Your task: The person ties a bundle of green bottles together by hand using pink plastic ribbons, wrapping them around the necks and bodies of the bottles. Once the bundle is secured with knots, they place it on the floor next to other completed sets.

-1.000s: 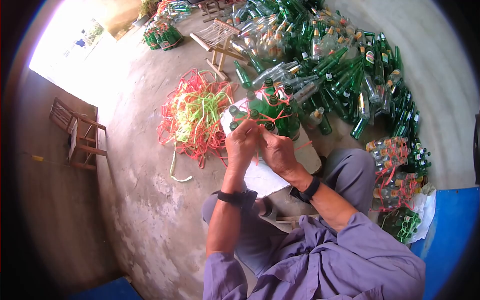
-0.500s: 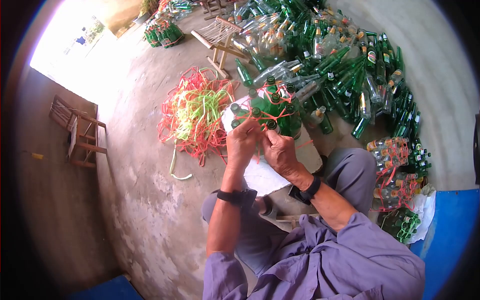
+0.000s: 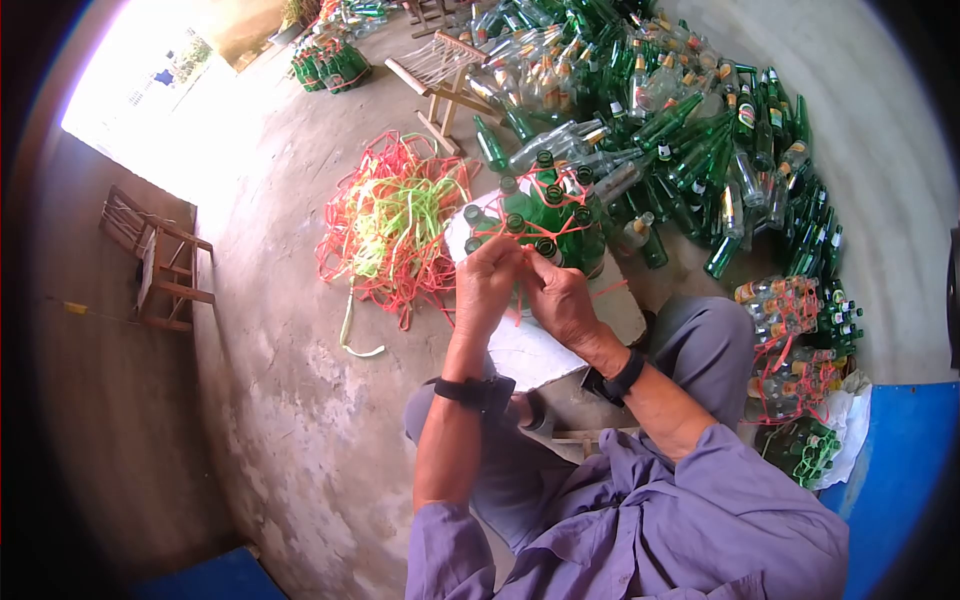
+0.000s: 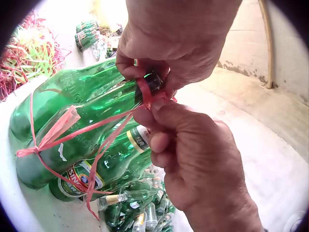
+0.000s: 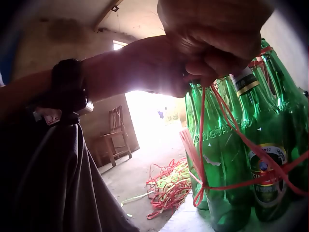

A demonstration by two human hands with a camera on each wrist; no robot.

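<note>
A bundle of upright green glass bottles point(image 3: 547, 215) stands on a white board point(image 3: 530, 357), bound round with red plastic strap point(image 5: 231, 185). At the necks nearest the person, my left hand point(image 3: 485, 285) and right hand point(image 3: 563, 303) meet with fingertips close together. In the left wrist view, the left hand point(image 4: 178, 41) curls its fingers over a dark bottle mouth point(image 4: 153, 83) and holds the strap there. Just below, the thumb and forefinger of the right hand point(image 4: 193, 150) pinch the same strap. Strap lengths run from the fingers down to a knot point(image 4: 36, 151) on the bundle's side.
A tangled heap of red and yellow-green strap point(image 3: 395, 235) lies left of the board. Loose bottles point(image 3: 690, 130) pile up behind and to the right. Tied bundles point(image 3: 790, 345) sit by the right knee. A wooden folding stool point(image 3: 437, 85) and a chair point(image 3: 165, 265) stand farther off.
Both hands stay at the near bottle necks. The right fingertips drew slightly away from the left ones, then came back close. The bundle stands where it was.
</note>
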